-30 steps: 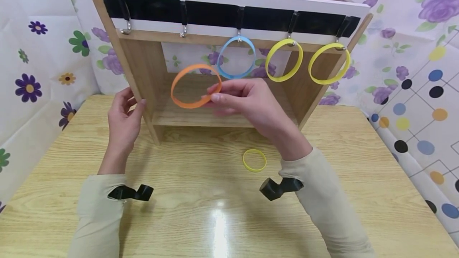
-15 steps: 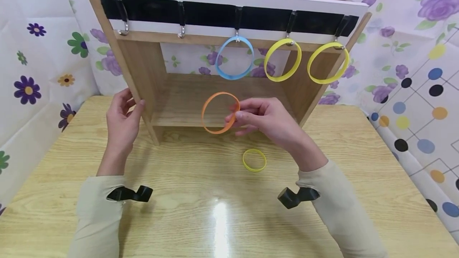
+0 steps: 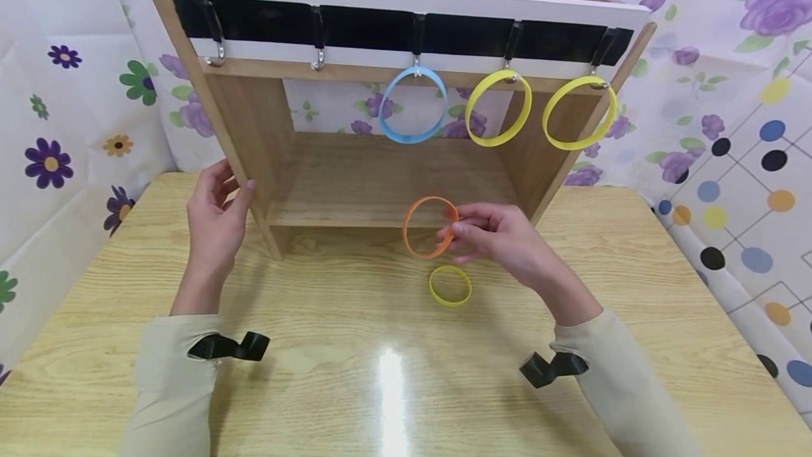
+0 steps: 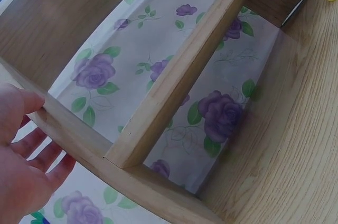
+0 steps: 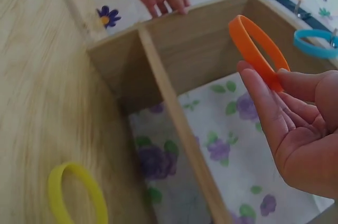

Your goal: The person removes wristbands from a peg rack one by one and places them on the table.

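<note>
My right hand (image 3: 507,231) pinches an orange silicone wristband (image 5: 244,42) between thumb and fingers, in front of the wooden hook rack's lower shelf (image 3: 380,189). Just below it, a yellow wristband (image 3: 433,291) lies flat on the table. My left hand (image 3: 218,214) grips the front edge of the rack's left side panel (image 3: 212,104), thumb on the inner side and fingers outside, as the left wrist view (image 4: 26,155) also shows. From the rack's hooks hang a blue wristband (image 3: 409,138) in the middle and two yellow wristbands (image 3: 501,141) to its right.
Two bare metal hooks (image 3: 217,56) are at the left of the rack's black-and-white top rail (image 3: 368,30). Flowered cloth (image 3: 691,83) stands behind, and dotted cloth (image 3: 748,259) lines the right side. The wood-grain table (image 3: 330,344) extends in front.
My right hand has brought the orange wristband down and to the right, from near the hooks to just above the table's yellow wristband. My left hand keeps its grip on the panel.
</note>
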Motion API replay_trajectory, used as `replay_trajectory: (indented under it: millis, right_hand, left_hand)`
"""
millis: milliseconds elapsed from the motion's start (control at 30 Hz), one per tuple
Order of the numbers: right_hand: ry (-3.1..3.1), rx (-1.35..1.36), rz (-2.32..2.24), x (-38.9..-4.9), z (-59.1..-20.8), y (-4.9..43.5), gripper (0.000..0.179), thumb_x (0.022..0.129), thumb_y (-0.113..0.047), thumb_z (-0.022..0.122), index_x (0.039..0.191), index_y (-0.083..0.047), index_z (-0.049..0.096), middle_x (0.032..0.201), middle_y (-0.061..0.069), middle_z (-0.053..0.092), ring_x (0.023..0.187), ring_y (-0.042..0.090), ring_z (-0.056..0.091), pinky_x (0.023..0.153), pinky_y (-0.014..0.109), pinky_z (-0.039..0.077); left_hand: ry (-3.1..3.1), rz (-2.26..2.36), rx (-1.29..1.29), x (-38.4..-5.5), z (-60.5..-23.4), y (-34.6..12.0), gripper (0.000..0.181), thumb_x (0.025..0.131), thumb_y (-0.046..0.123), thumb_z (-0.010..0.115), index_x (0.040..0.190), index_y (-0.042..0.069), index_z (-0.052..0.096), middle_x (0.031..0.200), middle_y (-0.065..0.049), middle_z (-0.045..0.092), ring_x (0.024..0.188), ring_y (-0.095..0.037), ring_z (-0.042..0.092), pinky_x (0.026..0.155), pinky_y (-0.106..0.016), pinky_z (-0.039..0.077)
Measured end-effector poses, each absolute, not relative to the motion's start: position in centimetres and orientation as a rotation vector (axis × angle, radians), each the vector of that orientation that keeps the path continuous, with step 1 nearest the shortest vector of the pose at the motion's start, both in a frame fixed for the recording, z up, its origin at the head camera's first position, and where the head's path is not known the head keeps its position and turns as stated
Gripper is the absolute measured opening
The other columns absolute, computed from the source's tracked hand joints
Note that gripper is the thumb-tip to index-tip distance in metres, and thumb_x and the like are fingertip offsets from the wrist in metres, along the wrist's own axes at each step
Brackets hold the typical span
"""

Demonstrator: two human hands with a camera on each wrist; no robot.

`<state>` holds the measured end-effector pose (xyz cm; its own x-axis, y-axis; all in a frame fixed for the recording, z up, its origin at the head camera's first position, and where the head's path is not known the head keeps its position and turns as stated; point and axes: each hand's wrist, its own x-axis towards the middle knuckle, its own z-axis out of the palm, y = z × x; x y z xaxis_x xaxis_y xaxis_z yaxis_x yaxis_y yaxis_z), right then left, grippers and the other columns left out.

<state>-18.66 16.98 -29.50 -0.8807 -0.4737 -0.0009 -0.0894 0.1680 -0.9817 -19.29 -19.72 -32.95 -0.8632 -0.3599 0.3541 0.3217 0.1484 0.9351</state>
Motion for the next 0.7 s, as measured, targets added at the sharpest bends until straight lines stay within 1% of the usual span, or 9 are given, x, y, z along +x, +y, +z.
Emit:
replay_trajectory:
  millis: [200,333,467,567,700]
  right_hand:
    - [2.19,-0.509,-1.71,-18.9,-31.4,18.7,0.03,0.099,-0.006,0.053,0.124,0.011,0.055,0.106,0.023,0.065,0.093,0.028,0.068,0.076,0.044,0.055]
    - [2.217,-0.453,-1.668,-19.0,-32.8,20.1,0.032,0.1,-0.009,0.053,0.126,0.01,0.053,0.108,0.021,0.065,0.094,0.028,0.067,0.076,0.043,0.055]
    - [2.233,-0.392,-1.65,-19.2,-34.3,21.3,0.034,0.101,-0.009,0.051,0.127,0.012,0.051,0.112,0.028,0.061,0.095,0.029,0.066,0.078,0.049,0.053]
    - [2.243,-0.365,-1.647,-19.3,-35.4,22.2,0.035,0.101,-0.008,0.049,0.128,0.014,0.049,0.114,0.034,0.057,0.094,0.027,0.065,0.078,0.051,0.052]
    - [2.26,-0.346,-1.639,-19.4,-36.4,23.3,0.037,0.101,-0.008,0.049,0.128,0.017,0.046,0.114,0.035,0.056,0.092,0.024,0.064,0.077,0.047,0.054]
  left_hand:
    - [-1.939,-1.753,0.039,-19.1,-33.1,-19.8,0.041,0.096,0.004,0.057,0.135,0.007,0.049,0.128,-0.006,0.052,0.118,-0.019,0.05,0.093,-0.028,0.042]
    - [-1.938,-1.748,0.028,-19.1,-33.1,-19.8,0.041,0.096,0.004,0.056,0.136,0.007,0.049,0.127,-0.005,0.052,0.117,-0.019,0.05,0.093,-0.028,0.042]
    - [-1.927,-1.753,0.014,-19.1,-33.1,-19.8,0.04,0.096,0.003,0.057,0.135,0.006,0.05,0.126,-0.005,0.053,0.117,-0.019,0.05,0.092,-0.027,0.042]
    - [-1.917,-1.762,0.01,-19.2,-33.1,-19.8,0.04,0.095,0.003,0.057,0.135,0.006,0.05,0.126,-0.005,0.053,0.117,-0.019,0.05,0.091,-0.026,0.042]
    - [-1.905,-1.763,0.011,-19.2,-33.1,-19.7,0.039,0.095,0.002,0.057,0.133,0.005,0.051,0.125,-0.005,0.054,0.116,-0.019,0.051,0.091,-0.026,0.042]
